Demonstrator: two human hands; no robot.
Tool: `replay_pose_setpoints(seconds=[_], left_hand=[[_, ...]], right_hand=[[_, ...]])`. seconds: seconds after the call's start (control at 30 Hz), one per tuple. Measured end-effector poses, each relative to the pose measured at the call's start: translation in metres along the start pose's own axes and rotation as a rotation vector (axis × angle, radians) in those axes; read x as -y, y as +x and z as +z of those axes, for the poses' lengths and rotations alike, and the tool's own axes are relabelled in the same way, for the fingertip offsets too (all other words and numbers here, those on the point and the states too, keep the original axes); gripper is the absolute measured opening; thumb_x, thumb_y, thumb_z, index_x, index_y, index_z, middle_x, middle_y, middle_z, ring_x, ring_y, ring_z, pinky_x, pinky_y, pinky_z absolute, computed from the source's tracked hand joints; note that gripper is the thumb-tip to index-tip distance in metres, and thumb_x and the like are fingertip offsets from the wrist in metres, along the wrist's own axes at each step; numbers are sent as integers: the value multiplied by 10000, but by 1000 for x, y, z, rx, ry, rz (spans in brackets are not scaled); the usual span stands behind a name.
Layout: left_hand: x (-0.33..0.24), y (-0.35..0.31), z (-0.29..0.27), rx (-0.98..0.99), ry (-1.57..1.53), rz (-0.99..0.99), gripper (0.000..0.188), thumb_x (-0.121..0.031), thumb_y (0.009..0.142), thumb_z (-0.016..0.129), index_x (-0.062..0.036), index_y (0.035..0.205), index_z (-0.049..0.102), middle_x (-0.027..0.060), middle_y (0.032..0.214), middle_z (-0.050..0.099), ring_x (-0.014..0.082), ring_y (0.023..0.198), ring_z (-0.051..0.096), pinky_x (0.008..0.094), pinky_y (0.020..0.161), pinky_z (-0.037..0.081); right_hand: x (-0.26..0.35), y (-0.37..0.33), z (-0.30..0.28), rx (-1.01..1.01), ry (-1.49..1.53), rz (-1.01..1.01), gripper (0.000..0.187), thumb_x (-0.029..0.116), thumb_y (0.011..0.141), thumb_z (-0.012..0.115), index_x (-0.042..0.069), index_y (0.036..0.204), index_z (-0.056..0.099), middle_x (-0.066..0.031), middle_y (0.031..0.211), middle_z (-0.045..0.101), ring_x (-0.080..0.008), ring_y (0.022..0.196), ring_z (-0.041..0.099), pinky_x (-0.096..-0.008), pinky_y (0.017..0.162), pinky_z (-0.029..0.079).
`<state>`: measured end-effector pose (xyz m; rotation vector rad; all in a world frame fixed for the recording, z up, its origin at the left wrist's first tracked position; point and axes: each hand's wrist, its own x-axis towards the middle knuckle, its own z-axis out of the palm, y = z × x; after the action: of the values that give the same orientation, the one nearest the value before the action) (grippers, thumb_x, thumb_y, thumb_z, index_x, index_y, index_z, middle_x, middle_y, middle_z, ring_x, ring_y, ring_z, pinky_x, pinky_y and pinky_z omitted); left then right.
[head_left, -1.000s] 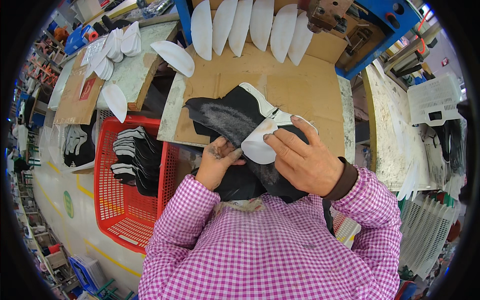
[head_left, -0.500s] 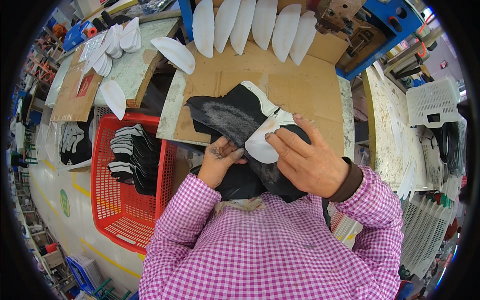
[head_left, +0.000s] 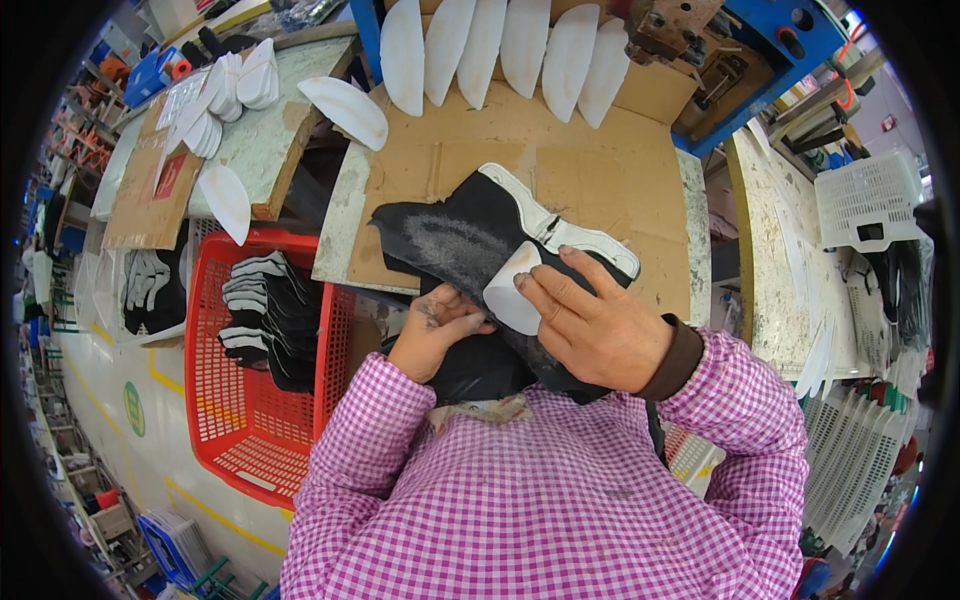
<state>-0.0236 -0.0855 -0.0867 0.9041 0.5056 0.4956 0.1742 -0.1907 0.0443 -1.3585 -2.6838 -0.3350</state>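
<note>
A black shoe upper (head_left: 445,235) with a grey scuffed patch and a white-trimmed edge lies over the front of the cardboard-covered table. Thumb and fingers of my left hand (head_left: 425,338) are closed on its near edge. My right hand (head_left: 610,335) rests over the upper's right part, its fingers bent onto a white half-moon piece (head_left: 510,298), which looks curved against the black material. Part of this piece is hidden under those fingers. Along the table's far side stand several similar white half-moon pieces (head_left: 470,50), and another loose piece (head_left: 345,110) lies at the far left corner.
A red basket (head_left: 205,370) at my left holds stacked black uppers with white trim (head_left: 265,310). Beyond it, a side table (head_left: 270,150) carries stacks of white pieces (head_left: 235,85). A blue machine frame (head_left: 755,60) stands at the far right. White crates (head_left: 865,205) are on the right.
My right hand has shifted slightly down and toward me, uncovering more of the upper's white trim. The white half-moon piece is now more curled under its fingers. The left hand stays nearly in place.
</note>
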Motion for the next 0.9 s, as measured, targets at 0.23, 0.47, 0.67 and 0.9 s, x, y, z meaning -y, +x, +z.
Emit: replay_pose_setpoints(seconds=[0.23, 0.47, 0.67, 0.9], left_hand=[[-12, 9, -21, -31, -334, -148, 462, 33, 727, 588, 47, 1182, 508, 154, 1076, 617, 286, 918, 647, 402, 773, 556], [-29, 32, -10, -54, 793, -52, 324, -116, 729, 661, 66, 985, 582, 174, 873, 654, 312, 771, 643, 371, 666, 516], [-29, 40, 1, -72, 1270, 278, 286, -161, 698, 689, 58, 871, 629, 250, 863, 611, 426, 759, 603, 452, 671, 496], [-30, 38, 5, -76, 1439, 301, 280, -169, 700, 710, 14, 904, 657, 246, 851, 615, 411, 766, 616, 452, 658, 502]], right_hand=[[6, -9, 16, -16, 69, -24, 187, 134, 703, 611, -27, 796, 626, -213, 1212, 579, -306, 1163, 520, -476, 1015, 383], [5, -2, 31, -26, 57, -72, 199, 132, 694, 623, -48, 778, 606, -248, 1236, 557, -330, 1162, 525, -435, 998, 407], [2, 6, 34, 15, 12, -67, 269, 172, 745, 582, -50, 866, 672, -224, 1213, 588, -320, 1176, 520, -400, 1024, 392], [-3, 21, 41, -23, -11, -53, 256, 165, 731, 596, -53, 851, 658, -237, 1215, 577, -339, 1172, 523, -422, 1029, 398]])
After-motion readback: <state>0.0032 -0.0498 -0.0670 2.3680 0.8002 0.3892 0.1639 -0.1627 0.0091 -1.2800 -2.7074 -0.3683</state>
